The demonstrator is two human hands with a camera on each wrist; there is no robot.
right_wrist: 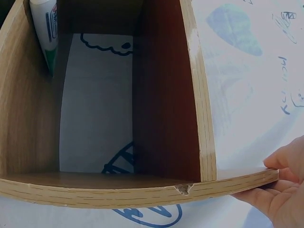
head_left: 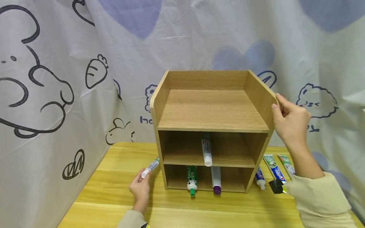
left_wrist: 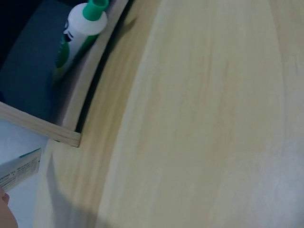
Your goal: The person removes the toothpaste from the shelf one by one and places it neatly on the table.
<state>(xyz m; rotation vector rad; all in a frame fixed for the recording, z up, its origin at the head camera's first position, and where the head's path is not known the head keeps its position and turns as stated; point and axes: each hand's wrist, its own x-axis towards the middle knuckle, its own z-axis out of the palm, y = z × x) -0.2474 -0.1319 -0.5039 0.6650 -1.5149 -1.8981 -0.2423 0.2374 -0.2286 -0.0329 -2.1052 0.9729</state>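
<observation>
A small wooden shelf unit [head_left: 212, 109] stands on the table. My right hand [head_left: 293, 122] pinches the upper front edge of its right side panel [right_wrist: 237, 187], thumb on one face and fingers on the other. My left hand [head_left: 139, 190] holds a toothpaste tube [head_left: 151, 167] by its white cap end, beside the lower left side of the unit. Its flat tail end [left_wrist: 28, 164] shows in the left wrist view. On the middle shelf lies a white-capped tube [head_left: 207, 150]. The bottom compartment holds a green Darlie tube [head_left: 192, 177] and a purple-capped tube [head_left: 216, 179].
Right of the unit, several toothpaste tubes lie on the table: a blue one with a white cap [head_left: 259, 179], a green-and-blue one [head_left: 273, 167] and a green-and-white one [head_left: 286, 164]. A printed curtain [head_left: 199, 38] hangs behind and along the left. The wooden tabletop [head_left: 114, 196] extends in front.
</observation>
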